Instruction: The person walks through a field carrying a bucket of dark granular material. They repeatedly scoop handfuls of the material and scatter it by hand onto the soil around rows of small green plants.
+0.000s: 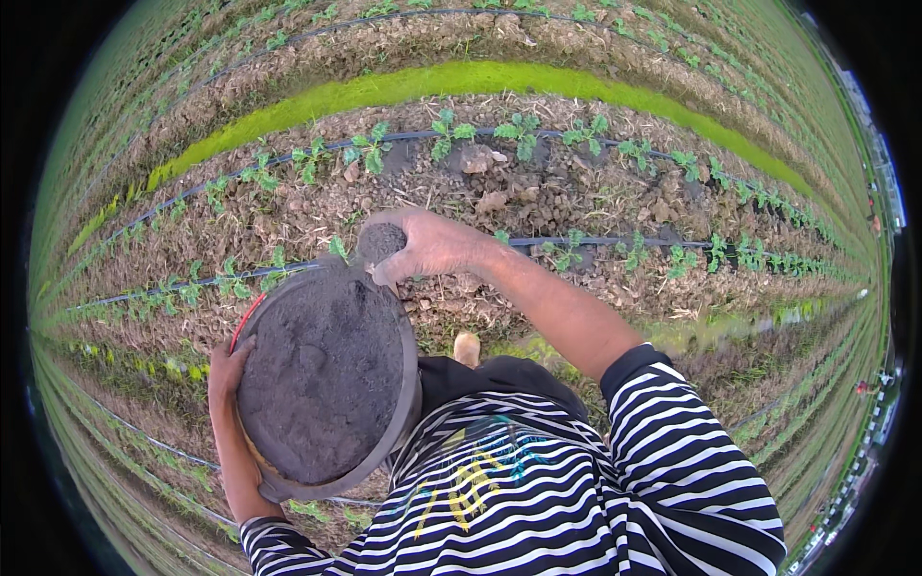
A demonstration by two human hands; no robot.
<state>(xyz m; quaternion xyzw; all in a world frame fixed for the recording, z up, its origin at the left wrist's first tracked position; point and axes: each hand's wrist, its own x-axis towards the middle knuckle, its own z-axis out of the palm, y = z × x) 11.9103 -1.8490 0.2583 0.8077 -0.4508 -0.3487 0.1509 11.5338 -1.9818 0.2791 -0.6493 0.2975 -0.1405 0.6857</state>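
Note:
A round bucket (412,374) rests against my body, filled near its rim with dark, fine soil-like material (320,389). My left hand (229,363) grips the bucket's left rim, beside a red strip (248,320) that looks like part of its handle. Just past the bucket's far right rim, my right hand (425,248) is cupped around a handful of the dark material (382,243). Leafy green seedlings (338,248) grow close by, along a black drip line (288,268) that runs behind the bucket and my right wrist.
A second row of seedlings (446,133) follows another drip line (410,135) farther out. Beyond it lies a bright green furrow (468,78). Clods and straw cover the soil (504,194). One foot (467,348) shows below me. Far off at right are small figures (862,387).

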